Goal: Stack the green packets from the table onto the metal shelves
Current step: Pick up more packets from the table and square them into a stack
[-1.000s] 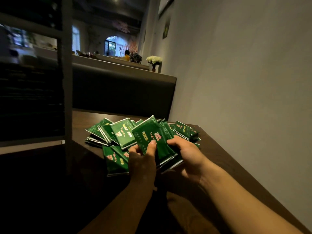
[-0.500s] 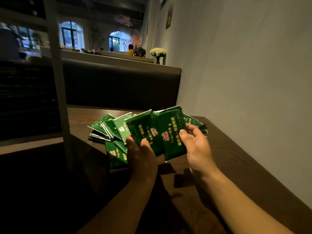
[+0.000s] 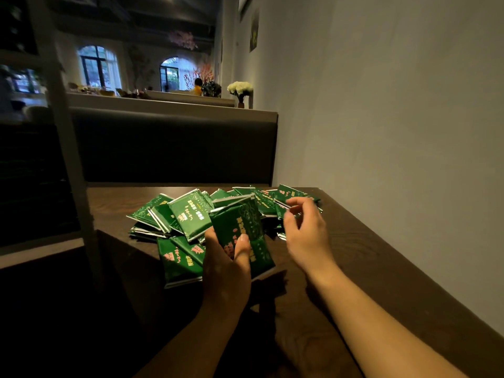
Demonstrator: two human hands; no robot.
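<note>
Green packets heaped on a dark wooden desk, two hands at work.

Beside a grey wall (image 3: 395, 118), the desk (image 3: 368, 268) carries a loose pile of packets (image 3: 188, 214); a pale metal shelf post (image 3: 68, 148) rises at left, a dark booth back (image 3: 174, 148) behind. The left hand (image 3: 227, 271) grips a small stack of packets (image 3: 241, 230) upright, thumb across its face. The right hand (image 3: 305, 233) hovers just beside it, fingers loosely curled above the pile, holding nothing.

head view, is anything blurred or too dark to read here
Head view: dim overall; the right hand is motion-blurred at the fingers, the left hand and its green packets stay sharp; the metal shelves at left are in deep shadow.
</note>
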